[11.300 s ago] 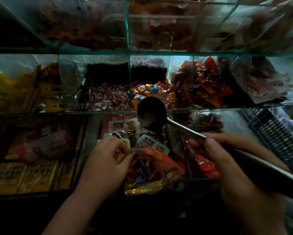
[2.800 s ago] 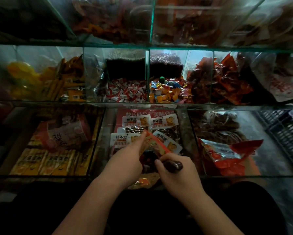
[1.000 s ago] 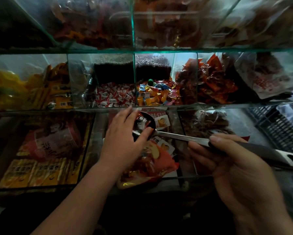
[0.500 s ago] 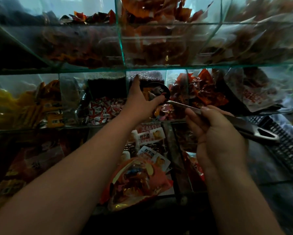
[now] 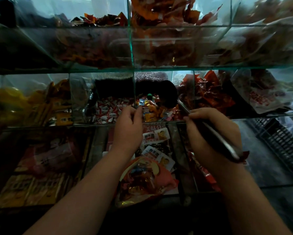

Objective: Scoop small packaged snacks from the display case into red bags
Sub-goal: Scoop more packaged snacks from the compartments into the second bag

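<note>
Nearest, the crumpled red plastic bag (image 5: 147, 180) lies slumped at the front edge of the low middle compartment, already part full of wrapped sweets. It is probably parked there so both hands are free for the next scoop. Just beyond the bag and slightly to its left, the left hand (image 5: 128, 128) reaches up to the glass front of the shelf above, fingers curled beside a small blue-wrapped piece. Whether it pinches that piece or only hooks the glass edge I cannot tell. Beyond the bag to its right, the right hand (image 5: 210, 133) is wrapped firmly round the handle of a long dark metal ladle (image 5: 216, 137). The ladle is angled so its round bowl dips into the heap of mixed bright-wrapped sweets (image 5: 152, 110) straight beyond the bag, which I judge is the load being gathered. Between the bag and that heap lie flat white-labelled packets (image 5: 156, 135). Further left of the bag sit red-and-white wrapped candies (image 5: 108, 109) and yellow packets (image 5: 55, 106). Further right are crinkled red-orange pouches (image 5: 210, 95) and a black slatted plastic crate (image 5: 283, 145). Above and beyond the bag rise the dim tiers of the green-edged glass display case (image 5: 131, 53).
</note>
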{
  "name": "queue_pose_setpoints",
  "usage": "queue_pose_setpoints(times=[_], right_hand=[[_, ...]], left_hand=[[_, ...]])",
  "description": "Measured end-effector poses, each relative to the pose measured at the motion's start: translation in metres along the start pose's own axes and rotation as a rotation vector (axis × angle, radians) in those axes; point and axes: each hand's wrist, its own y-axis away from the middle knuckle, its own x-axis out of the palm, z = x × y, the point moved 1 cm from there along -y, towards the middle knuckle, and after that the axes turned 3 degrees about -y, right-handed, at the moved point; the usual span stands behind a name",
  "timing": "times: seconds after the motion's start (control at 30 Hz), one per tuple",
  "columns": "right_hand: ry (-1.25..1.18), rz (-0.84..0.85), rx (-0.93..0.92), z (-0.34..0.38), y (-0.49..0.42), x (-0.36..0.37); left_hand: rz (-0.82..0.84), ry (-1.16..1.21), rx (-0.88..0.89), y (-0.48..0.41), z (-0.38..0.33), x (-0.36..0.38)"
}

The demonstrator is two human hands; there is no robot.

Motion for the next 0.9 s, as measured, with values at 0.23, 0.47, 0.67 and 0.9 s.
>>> queue_pose_setpoints(times=[0.23, 0.47, 0.67, 0.9], right_hand=[[-0.500, -0.038, 0.415, 0.095, 0.060, -0.050], [-0.529, 0.367, 0.787, 0.082, 0.075, -0.051], [-0.022, 0.523, 0.400, 0.042, 0.091, -0.020], [0.144, 0.683, 0.114, 0.006, 0.124, 0.060]], left_hand=[[0.051, 0.041, -0.058, 0.029, 0.000, -0.014], [0.038, -0.319, 0.051, 0.090, 0.030, -0.042], [0.415, -0.745, -0.032, 0.105, 0.056, -0.063], [0.352, -0.803, -0.183, 0.109, 0.070, -0.080]])
